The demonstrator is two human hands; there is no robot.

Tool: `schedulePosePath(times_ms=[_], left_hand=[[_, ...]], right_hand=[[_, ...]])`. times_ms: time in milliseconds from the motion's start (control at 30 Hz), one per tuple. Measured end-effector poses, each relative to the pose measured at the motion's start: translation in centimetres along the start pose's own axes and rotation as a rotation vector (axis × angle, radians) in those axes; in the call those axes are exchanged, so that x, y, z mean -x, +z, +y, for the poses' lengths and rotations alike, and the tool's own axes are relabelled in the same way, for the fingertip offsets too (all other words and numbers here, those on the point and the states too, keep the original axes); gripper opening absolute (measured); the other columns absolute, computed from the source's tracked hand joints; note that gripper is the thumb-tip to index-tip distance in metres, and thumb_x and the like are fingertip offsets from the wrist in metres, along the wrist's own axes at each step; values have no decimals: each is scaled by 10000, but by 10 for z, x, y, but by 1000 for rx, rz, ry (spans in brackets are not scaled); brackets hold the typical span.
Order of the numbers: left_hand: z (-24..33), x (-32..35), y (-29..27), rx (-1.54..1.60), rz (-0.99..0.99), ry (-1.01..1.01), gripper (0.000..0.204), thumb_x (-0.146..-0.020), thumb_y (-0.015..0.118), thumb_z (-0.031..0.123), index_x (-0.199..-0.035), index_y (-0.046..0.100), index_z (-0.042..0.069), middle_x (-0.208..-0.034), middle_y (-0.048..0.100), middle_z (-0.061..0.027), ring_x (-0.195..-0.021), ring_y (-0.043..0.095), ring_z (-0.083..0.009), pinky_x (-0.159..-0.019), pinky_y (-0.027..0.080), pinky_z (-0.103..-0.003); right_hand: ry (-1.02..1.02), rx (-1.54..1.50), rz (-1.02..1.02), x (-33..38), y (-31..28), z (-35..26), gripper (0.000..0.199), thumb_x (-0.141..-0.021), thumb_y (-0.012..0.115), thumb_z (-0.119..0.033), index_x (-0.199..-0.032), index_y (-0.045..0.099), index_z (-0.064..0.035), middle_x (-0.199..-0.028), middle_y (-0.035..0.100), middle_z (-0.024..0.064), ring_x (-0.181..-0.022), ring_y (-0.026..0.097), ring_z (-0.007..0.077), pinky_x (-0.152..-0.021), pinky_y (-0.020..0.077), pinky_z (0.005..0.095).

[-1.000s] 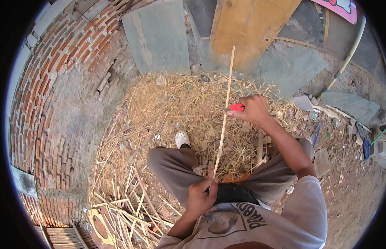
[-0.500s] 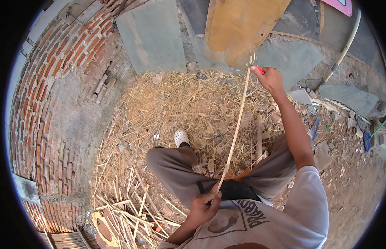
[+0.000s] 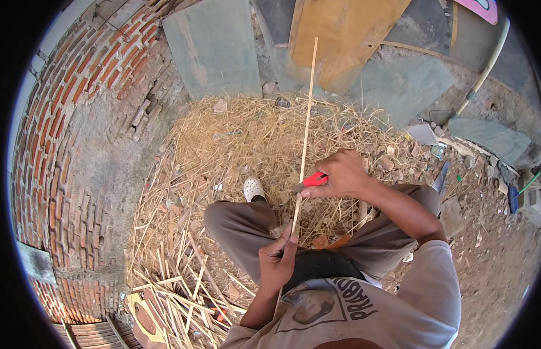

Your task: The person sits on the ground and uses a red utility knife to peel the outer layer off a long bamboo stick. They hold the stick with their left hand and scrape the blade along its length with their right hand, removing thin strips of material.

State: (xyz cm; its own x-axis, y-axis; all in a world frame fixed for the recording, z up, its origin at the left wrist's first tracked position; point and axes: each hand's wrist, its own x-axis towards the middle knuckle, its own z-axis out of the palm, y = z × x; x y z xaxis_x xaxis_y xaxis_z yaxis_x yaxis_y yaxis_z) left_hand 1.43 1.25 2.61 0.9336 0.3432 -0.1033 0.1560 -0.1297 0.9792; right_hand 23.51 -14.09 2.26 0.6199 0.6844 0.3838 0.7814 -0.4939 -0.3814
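My left hand (image 3: 277, 262) is closed round the lower part of a long, thin bamboo strip (image 3: 307, 128), held just above my lap. The strip slants up and away from me, its far end in front of the leaning boards. My right hand (image 3: 342, 174) grips a red-handled utility knife (image 3: 314, 180), and its blade rests against the strip a little beyond my left hand. A dark pad (image 3: 323, 269) lies across my lap, under the strip's near part.
Thin shavings (image 3: 247, 136) cover the ground ahead. Cut strips (image 3: 183, 296) are heaped at my left. A brick wall (image 3: 72, 174) rises on the left. Grey-green (image 3: 215, 52) and tan boards (image 3: 340, 41) lean at the far side. Rubble (image 3: 456, 151) lies on the right.
My right hand has drawn the knife back from the strip's far end to near my left hand. The strip's far end has swung left, and a thin curl there is gone.
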Motion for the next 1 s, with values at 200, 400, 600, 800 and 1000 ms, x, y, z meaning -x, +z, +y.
schedulePosePath(times_ms=[200,400,600,800,1000], left_hand=[[6,1,8,-209,1,248,309,-922,613,20,-1226,616,-37,-613,491,39,-615,382,-9,-530,374,-188],[-9,8,10,-262,-88,222,318,-902,611,-4,-1217,614,-54,-576,427,-48,-604,386,-8,-507,377,-208],[-16,13,11,-218,-29,203,369,-880,626,-6,-1248,606,-19,-562,452,-74,-575,393,-17,-503,388,-220],[-8,8,1,-369,-21,227,383,-857,628,-19,-1239,610,-27,-541,443,-119,-510,389,-36,-484,396,-228],[-12,9,0,-400,-37,327,393,-842,635,-19,-1234,613,-31,-529,412,-120,-456,386,-70,-453,380,-240]], right_hand=[[19,41,82,-7,-8,23,716,-650,655,-771,-551,593,-65,-464,518,99,-455,565,312,-471,434,411],[321,155,133,-21,-15,62,786,-703,527,-845,-605,660,-77,-492,568,103,-466,596,298,-464,455,399],[306,175,6,-12,-14,45,812,-721,482,-863,-604,666,-81,-488,564,107,-478,606,300,-478,469,395],[114,135,16,0,0,18,761,-665,579,-840,-543,616,-89,-453,521,80,-425,564,270,-436,432,386],[161,193,113,-17,1,50,775,-656,565,-852,-539,617,-88,-434,513,80,-434,578,281,-446,447,386]])
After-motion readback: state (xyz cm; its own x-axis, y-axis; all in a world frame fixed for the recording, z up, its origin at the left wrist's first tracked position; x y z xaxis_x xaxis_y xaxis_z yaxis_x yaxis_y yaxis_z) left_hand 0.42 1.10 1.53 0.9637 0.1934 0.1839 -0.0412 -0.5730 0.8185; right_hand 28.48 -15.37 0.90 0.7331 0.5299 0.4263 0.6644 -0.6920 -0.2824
